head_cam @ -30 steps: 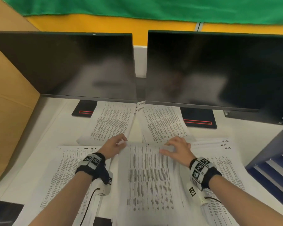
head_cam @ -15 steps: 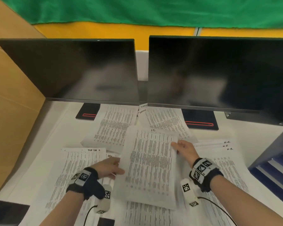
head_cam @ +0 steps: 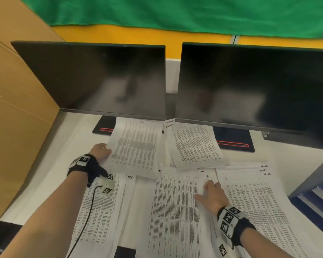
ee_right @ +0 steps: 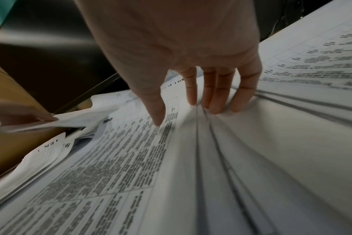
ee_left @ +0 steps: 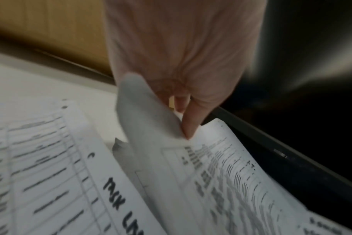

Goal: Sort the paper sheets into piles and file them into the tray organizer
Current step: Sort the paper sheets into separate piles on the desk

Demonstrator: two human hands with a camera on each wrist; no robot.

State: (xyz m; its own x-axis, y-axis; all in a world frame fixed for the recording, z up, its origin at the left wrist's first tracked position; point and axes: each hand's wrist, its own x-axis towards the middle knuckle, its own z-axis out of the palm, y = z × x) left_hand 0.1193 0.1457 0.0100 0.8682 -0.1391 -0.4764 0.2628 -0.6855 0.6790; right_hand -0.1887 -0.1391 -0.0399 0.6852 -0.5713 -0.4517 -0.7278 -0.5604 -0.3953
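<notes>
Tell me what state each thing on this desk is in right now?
Left hand: pinching a sheet's edge.
Held sheet: over the far left pile, edge curled.
Right hand: fingers straight, resting on the middle pile.
Middle pile: flat, printed side up.
Monitors: both dark.
Tray organizer: only partly in view.

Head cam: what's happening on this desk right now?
A person is sorting printed sheets into piles on a white desk below two dark monitors. The left hand pinches the edge of one sheet over the far-left pile. The right hand rests with straight fingers on the middle pile. The tray organizer sits at the right edge; what it holds cannot be seen.
</notes>
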